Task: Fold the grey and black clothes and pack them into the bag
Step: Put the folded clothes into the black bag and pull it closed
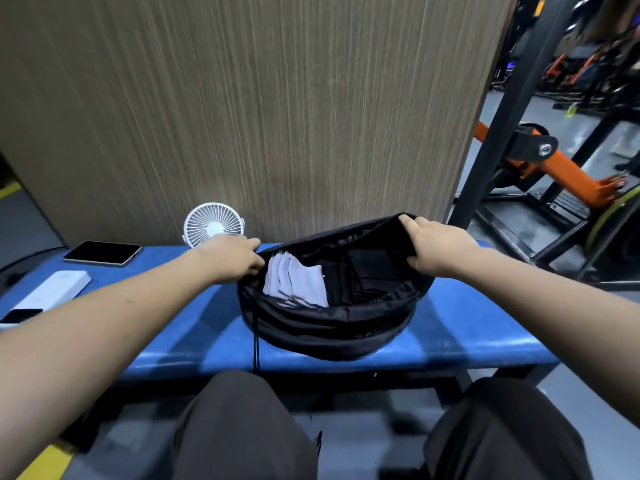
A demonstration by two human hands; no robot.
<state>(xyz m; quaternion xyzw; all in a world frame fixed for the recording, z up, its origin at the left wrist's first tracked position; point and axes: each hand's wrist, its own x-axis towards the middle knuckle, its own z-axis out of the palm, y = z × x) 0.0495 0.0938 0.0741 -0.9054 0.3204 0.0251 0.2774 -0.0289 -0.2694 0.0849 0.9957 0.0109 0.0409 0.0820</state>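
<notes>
The left hand (239, 258) pinches the black bag (332, 327) rim at nine o'clock; the right hand (433, 247) grips it at two o'clock. Inside, folded grey clothes (298, 282) lie at nine o'clock of the black clothes (367, 275).

The mouth of the black bag (332, 327) stood wide open on the blue bench (467, 337), held apart by the left hand (235, 258) gripping its left rim and the right hand (436, 251) gripping its raised far-right rim, so the way in from above lay between the two hands. Inside, the folded grey clothes (298, 282) filled the left part and the folded black clothes (367, 275) the middle and right. A white fan (213, 225) stood just behind the left hand against the wooden panel (242, 116), while a tablet (103, 252) and a white box (52, 292) took up the bench's left end, and a drawstring (256, 344) hung over the front edge.
</notes>
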